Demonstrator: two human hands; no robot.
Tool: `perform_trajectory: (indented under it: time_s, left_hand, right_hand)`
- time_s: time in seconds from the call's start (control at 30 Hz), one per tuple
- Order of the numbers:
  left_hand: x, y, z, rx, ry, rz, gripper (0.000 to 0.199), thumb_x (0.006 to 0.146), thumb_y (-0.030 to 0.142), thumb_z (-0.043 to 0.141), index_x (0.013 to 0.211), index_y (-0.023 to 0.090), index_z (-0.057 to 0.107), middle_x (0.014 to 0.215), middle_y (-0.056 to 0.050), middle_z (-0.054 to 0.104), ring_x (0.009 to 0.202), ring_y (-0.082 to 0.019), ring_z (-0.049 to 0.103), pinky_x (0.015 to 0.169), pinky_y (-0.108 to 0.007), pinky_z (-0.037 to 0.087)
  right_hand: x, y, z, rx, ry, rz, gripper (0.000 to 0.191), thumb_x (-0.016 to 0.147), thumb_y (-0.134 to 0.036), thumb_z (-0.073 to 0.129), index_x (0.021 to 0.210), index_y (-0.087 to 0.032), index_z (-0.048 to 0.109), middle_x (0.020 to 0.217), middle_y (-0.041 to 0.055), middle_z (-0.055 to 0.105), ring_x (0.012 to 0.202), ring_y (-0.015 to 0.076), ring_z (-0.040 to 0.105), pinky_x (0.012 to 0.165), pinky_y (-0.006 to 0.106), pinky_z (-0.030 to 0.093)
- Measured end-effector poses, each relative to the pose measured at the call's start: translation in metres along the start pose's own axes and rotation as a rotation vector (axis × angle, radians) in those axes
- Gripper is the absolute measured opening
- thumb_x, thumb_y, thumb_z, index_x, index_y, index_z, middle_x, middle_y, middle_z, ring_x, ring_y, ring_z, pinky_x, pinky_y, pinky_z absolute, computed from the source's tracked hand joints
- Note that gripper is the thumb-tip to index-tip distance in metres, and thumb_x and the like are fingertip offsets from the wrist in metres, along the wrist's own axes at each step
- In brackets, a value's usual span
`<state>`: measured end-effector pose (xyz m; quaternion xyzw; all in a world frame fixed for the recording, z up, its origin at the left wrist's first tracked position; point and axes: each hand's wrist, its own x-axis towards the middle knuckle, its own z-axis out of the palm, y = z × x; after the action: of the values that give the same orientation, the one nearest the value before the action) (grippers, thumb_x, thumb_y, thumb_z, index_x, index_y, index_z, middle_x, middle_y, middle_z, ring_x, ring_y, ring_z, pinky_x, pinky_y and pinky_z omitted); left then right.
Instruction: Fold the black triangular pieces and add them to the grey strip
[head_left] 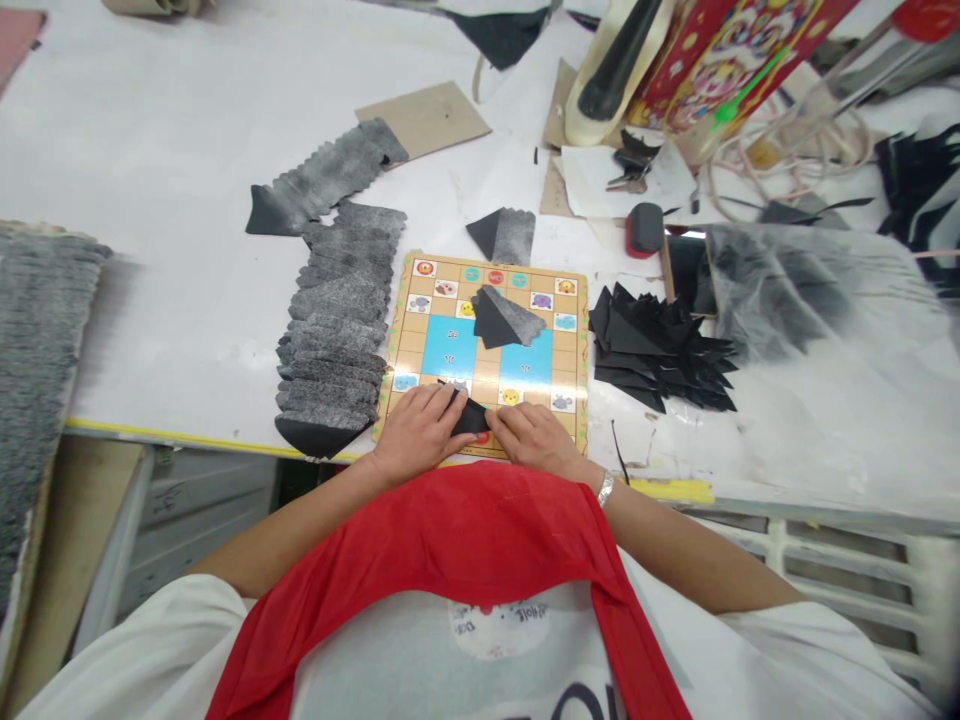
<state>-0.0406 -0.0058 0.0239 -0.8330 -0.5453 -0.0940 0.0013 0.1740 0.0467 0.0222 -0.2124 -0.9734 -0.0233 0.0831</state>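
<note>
Both hands work on a small black fabric piece [470, 416] at the near edge of a printed game board [487, 370]. My left hand [420, 425] presses over its left part, thumb along the near side. The fingertips of my right hand [536, 437] pinch its right end. Farther up the board lie folded black-and-grey pieces [504, 320], apart from my hands. Another such piece [506, 235] rests just past the board's far edge. Left of the board runs an overlapping row of grey-speckled pieces [337, 310]. A heap of black pointed pieces [660, 350] is at its right.
A cardboard sheet [442, 115] lies behind the row. At the back right are a shoe-shaped form [611, 80], a red printed box [720, 60], a small black-and-red case [644, 230] and a clear plastic sheet [810, 300]. Grey textured material [45, 340] is at far left.
</note>
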Motion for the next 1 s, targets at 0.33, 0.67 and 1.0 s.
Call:
perform_trajectory:
  time_s: [0.33,0.67,1.0]
  left_hand:
    - [0.003,0.015,0.005,-0.046,0.117,-0.040,0.057,0.089,0.047,0.045,0.131,0.009,0.044,0.133,-0.020,0.050,0.126,-0.029,0.043,0.106,-0.046,0.029]
    - [0.005,0.015,0.022,-0.127,0.148,-0.012,0.056,0.089,0.044,0.046,0.129,0.005,0.044,0.128,-0.024,0.052,0.126,-0.031,0.044,0.103,-0.044,0.037]
    - [0.008,0.021,0.018,-0.124,0.066,-0.059,0.056,0.089,0.046,0.045,0.130,0.008,0.044,0.132,-0.021,0.050,0.126,-0.031,0.043,0.103,-0.047,0.035]
  right_hand:
    - [0.009,-0.002,-0.008,0.015,-0.020,0.043,0.026,0.093,-0.019,0.039,0.106,-0.010,0.059,0.087,0.0099,0.058,0.078,0.0202,0.045,0.066,0.034,0.032]
    - [-0.003,0.008,-0.008,0.420,0.194,0.445,0.023,0.094,-0.027,0.044,0.102,-0.015,0.061,0.088,0.0069,0.062,0.085,0.0162,0.053,0.077,0.028,0.042]
    - [-0.007,0.002,0.003,0.165,0.124,0.261,0.024,0.091,-0.018,0.044,0.105,-0.014,0.063,0.089,0.0089,0.061,0.081,0.0178,0.048,0.071,0.031,0.036]
